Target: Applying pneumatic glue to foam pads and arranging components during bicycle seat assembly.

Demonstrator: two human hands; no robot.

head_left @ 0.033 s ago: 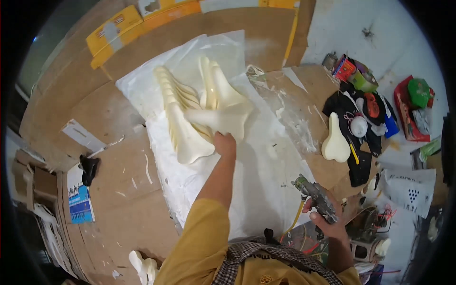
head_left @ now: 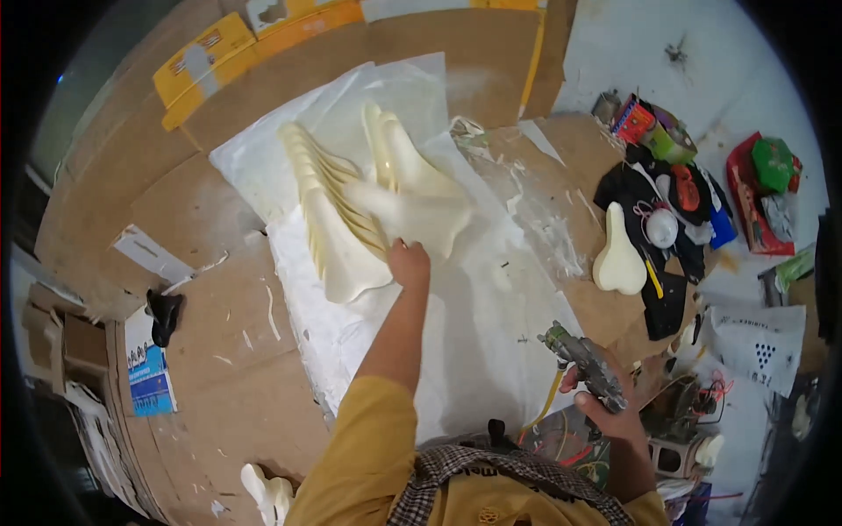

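Observation:
My left hand (head_left: 410, 264) reaches forward with its fingers closed at the near edge of a cream foam bicycle saddle pad (head_left: 421, 216). That pad lies crosswise, its narrow nose toward the left and its wide end toward the right. Left of it, a nested row of similar saddle pads (head_left: 346, 263) fans away from me. Behind it more pads (head_left: 395, 149) stand close together. At the lower right my right hand (head_left: 610, 410) grips a dirty grey spray gun (head_left: 582, 361), its nozzle toward the upper left. A yellow hose (head_left: 553, 399) runs down beside the gun.
White sheeting (head_left: 474, 351) covers the middle of a cardboard work surface (head_left: 228, 351). A single saddle pad (head_left: 618, 254) rests by black cloth (head_left: 664, 307) at right. Another pale piece (head_left: 266, 491) lies at lower left. A yellow-taped cardboard wall (head_left: 403, 61) curves behind.
The crosswise pad has shifted slightly, its nose a little farther up and right, with my left hand still at its edge. The spray gun stays in my right hand, almost unmoved.

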